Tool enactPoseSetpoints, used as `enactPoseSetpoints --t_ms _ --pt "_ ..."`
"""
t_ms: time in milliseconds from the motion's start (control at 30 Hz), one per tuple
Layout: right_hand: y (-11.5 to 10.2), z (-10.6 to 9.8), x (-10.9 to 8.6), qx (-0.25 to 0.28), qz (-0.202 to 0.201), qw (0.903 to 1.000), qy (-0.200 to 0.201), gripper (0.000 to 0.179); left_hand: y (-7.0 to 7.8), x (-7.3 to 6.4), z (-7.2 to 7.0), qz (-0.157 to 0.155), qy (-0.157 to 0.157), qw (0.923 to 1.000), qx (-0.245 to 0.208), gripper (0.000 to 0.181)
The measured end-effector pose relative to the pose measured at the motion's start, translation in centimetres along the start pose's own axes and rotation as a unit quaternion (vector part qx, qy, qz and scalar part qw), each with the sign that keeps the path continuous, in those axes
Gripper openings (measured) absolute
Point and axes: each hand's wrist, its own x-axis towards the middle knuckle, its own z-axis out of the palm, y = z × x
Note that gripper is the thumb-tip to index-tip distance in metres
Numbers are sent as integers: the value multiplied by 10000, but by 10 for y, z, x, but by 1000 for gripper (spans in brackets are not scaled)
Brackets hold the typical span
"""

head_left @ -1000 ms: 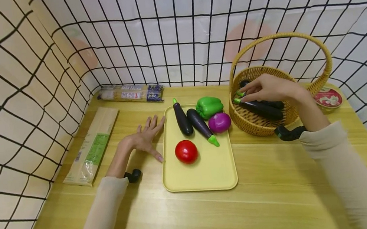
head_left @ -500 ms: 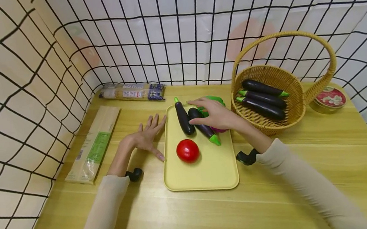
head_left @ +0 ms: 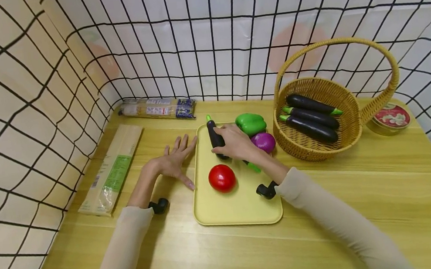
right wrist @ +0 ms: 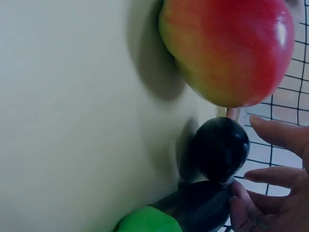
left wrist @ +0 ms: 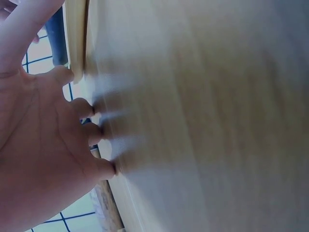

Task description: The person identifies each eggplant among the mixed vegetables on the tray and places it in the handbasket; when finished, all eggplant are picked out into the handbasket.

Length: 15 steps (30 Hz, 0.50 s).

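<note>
One eggplant (head_left: 217,139), long axis pointing away, lies leftward at the parted fingertips of the right hand (head_left: 236,143) (left hand (head_left: 173,162) farther, splayed wide by the tray (head_left: 233,209)).

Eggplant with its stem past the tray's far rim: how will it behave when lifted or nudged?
The eggplant is probably stiff, as its body shows no sag. Its glossy skin may be slippery. Its rounded body could roll on the flat tray, though the neighboring eggplant might stop it.
</note>
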Motion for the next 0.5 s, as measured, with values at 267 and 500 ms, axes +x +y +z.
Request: enactPoseSetpoints --t_ms 267,500 --pt "-3 6 10 -309 65 9995 47 69 0 0 0 13 15 10000 -38 150" --pt "-4 11 12 -706 49 9975 71 61 -1 0 0 -7 29 10000 -16 150"
